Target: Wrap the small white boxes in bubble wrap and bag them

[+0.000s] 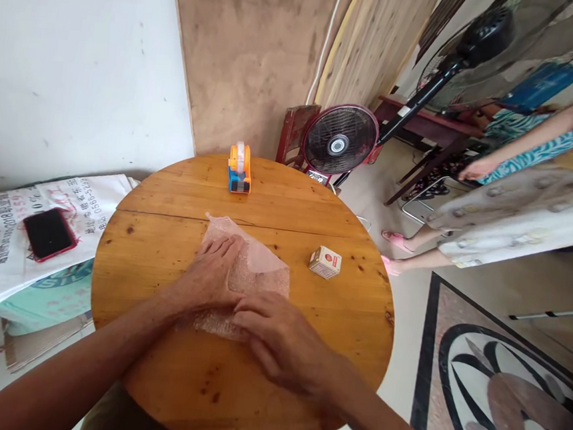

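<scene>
A pinkish, clear sheet of bubble wrap (260,281) lies partly folded on the round wooden table (231,391). My left hand (216,269) rests flat on its left part, fingers stretched out. At the lower right edge of the wrap is my right hand (276,331), its fingers bent and closed on the sheet; the fingertips are partly hidden. To the right of the wrap stands a small cream box (325,262) with a red mark. Farther back sits an orange and blue tape dispenser (240,171) with a roll of clear tape.
A phone (50,234) lies on a white printed sack (0,217) left of the table. Behind the table stands a floor fan (340,145) beside a red wooden chair (294,132). Another person (527,216) is at the right, near a second fan (482,38).
</scene>
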Demonstrator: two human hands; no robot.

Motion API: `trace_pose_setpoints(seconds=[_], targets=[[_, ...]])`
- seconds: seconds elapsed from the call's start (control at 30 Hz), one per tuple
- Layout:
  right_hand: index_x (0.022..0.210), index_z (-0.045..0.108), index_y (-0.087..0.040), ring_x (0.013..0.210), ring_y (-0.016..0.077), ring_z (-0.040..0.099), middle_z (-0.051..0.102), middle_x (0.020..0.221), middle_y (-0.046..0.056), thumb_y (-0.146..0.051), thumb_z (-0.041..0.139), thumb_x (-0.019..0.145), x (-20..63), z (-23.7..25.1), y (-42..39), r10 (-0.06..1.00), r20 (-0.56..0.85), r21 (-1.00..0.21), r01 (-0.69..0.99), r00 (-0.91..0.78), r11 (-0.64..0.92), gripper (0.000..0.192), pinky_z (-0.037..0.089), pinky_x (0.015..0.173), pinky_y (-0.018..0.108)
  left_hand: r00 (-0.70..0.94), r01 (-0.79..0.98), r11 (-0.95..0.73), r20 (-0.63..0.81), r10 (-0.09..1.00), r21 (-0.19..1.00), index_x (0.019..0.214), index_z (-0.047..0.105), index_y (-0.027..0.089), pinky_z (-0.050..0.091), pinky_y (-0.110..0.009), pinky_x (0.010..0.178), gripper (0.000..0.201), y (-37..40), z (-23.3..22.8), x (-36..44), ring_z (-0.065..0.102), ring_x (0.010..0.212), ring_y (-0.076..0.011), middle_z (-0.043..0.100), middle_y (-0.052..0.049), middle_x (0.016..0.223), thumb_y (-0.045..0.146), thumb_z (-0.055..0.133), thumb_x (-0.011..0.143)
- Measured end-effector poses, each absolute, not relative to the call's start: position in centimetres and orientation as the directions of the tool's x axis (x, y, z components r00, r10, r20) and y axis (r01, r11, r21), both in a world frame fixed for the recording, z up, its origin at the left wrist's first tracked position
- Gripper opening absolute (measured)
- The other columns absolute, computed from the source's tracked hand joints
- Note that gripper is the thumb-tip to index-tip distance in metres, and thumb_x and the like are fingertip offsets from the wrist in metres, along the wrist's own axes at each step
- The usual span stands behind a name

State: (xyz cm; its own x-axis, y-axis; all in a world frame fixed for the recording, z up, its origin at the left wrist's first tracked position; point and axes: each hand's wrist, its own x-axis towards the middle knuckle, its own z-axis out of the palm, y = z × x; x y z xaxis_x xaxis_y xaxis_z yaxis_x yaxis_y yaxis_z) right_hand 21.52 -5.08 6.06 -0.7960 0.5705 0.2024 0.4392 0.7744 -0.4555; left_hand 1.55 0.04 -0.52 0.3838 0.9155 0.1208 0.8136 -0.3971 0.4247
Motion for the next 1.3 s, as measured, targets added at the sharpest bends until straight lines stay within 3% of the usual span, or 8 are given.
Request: trace_pose_setpoints(seconds=[0.07, 0.17, 0.33, 0.43, 0.67, 0.83, 0.97, 1.3], targets=[[0.088, 0.064, -0.019, 0.092, 0.0202, 0.060, 0.069, 0.093, 0.007, -0.005, 0.049, 0.082, 20.0, 5.3, -4.3, 0.566, 0.167, -0.405, 0.467, -0.807, 0.786, 0.022, 0.050, 0.085, 0.035, 0.384, 0.809, -0.404, 0.138, 0.913, 0.428, 0.148, 0.024, 0.015, 0.022, -0.053, 0.116, 0.092, 0.1, -0.6, 1.6, 0.033, 0.143, -0.0362, 0.039, -0.021, 0.152, 0.045, 0.066, 0.072], [0.086, 0.063, -0.017, 0.095, 0.0217, 0.058, 0.067, 0.096, 0.009, -0.006, 0.047, 0.084, 19.6, 4.0, -2.1, 0.700, 0.130, -0.343, 0.631, -0.702, 0.696, 0.019, 0.049, 0.088, 0.037, 0.399, 0.806, -0.416, 0.132, 0.907, 0.422, 0.147, 0.026, 0.011, 0.024, -0.054, 0.116, 0.096, 0.1, -0.6, 1.5, 0.034, 0.141, -0.0380, 0.041, -0.023, 0.150, 0.050, 0.067, 0.070], [0.121, 0.057, -0.007, 0.127, 0.0338, 0.046, 0.052, 0.137, 0.024, -0.015, 0.049, 0.089, 20.7, 2.4, 0.7, 0.866, 0.120, -0.012, 0.872, -0.485, 0.490, 0.033, 0.040, 0.102, 0.048, 0.413, 0.811, -0.411, 0.090, 0.906, 0.417, 0.149, 0.024, 0.007, 0.021, -0.055, 0.117, 0.112, 0.2, -0.4, 1.5, 0.028, 0.144, -0.0420, 0.034, -0.025, 0.154, 0.063, 0.070, 0.064], [0.126, 0.054, -0.012, 0.130, 0.0331, 0.044, 0.052, 0.140, 0.020, -0.026, 0.047, 0.095, 21.2, 2.0, 1.4, 0.885, 0.098, 0.079, 0.890, -0.455, 0.449, 0.035, 0.041, 0.099, 0.046, 0.411, 0.815, -0.405, 0.081, 0.908, 0.415, 0.150, 0.025, 0.010, 0.020, -0.055, 0.117, 0.112, 0.2, -0.4, 1.5, 0.027, 0.145, -0.0417, 0.035, -0.024, 0.154, 0.064, 0.070, 0.064], [0.113, 0.058, -0.016, 0.102, 0.0287, 0.060, 0.066, 0.115, 0.014, -0.033, 0.038, 0.101, 20.4, 3.6, 4.0, 0.902, 0.037, 0.102, 0.900, -0.430, 0.424, 0.028, 0.042, 0.084, 0.040, 0.429, 0.798, -0.439, 0.122, 0.895, 0.414, 0.153, 0.023, 0.015, 0.022, -0.055, 0.117, 0.108, 0.0, -0.6, 1.2, 0.032, 0.143, -0.0400, 0.038, -0.020, 0.154, 0.065, 0.068, 0.067], [0.111, 0.060, -0.015, 0.112, 0.0302, 0.054, 0.062, 0.121, 0.016, -0.032, 0.045, 0.098, 19.5, 2.4, 5.5, 0.907, 0.146, 0.111, 0.918, -0.394, 0.381, 0.027, 0.041, 0.087, 0.041, 0.392, 0.792, -0.434, 0.186, 0.901, 0.430, 0.150, 0.030, 0.014, 0.029, -0.052, 0.115, 0.082, 0.1, -0.5, 0.9, 0.037, 0.140, -0.0363, 0.041, -0.019, 0.152, 0.055, 0.055, 0.084], [0.117, 0.059, -0.015, 0.113, 0.0299, 0.051, 0.058, 0.128, 0.016, -0.034, 0.046, 0.096, 19.5, 1.1, 5.5, 0.906, 0.208, 0.099, 0.930, -0.368, 0.355, 0.030, 0.040, 0.086, 0.041, 0.341, 0.828, -0.395, 0.203, 0.918, 0.397, 0.143, 0.042, 0.010, 0.033, -0.051, 0.113, 0.067, 0.2, -0.5, 1.0, 0.042, 0.136, -0.0364, 0.048, -0.019, 0.146, 0.045, 0.053, 0.087], [0.125, 0.055, -0.014, 0.114, 0.0292, 0.050, 0.058, 0.133, 0.014, -0.034, 0.044, 0.098, 19.9, 0.7, 5.8, 0.891, 0.235, 0.087, 0.922, -0.387, 0.378, 0.036, 0.037, 0.088, 0.041, 0.364, 0.857, -0.405, 0.181, 0.914, 0.320, 0.142, 0.044, 0.011, 0.032, -0.051, 0.111, 0.081, 0.2, -0.1, 0.9, 0.038, 0.136, -0.0381, 0.047, -0.019, 0.147, 0.056, 0.063, 0.077]])
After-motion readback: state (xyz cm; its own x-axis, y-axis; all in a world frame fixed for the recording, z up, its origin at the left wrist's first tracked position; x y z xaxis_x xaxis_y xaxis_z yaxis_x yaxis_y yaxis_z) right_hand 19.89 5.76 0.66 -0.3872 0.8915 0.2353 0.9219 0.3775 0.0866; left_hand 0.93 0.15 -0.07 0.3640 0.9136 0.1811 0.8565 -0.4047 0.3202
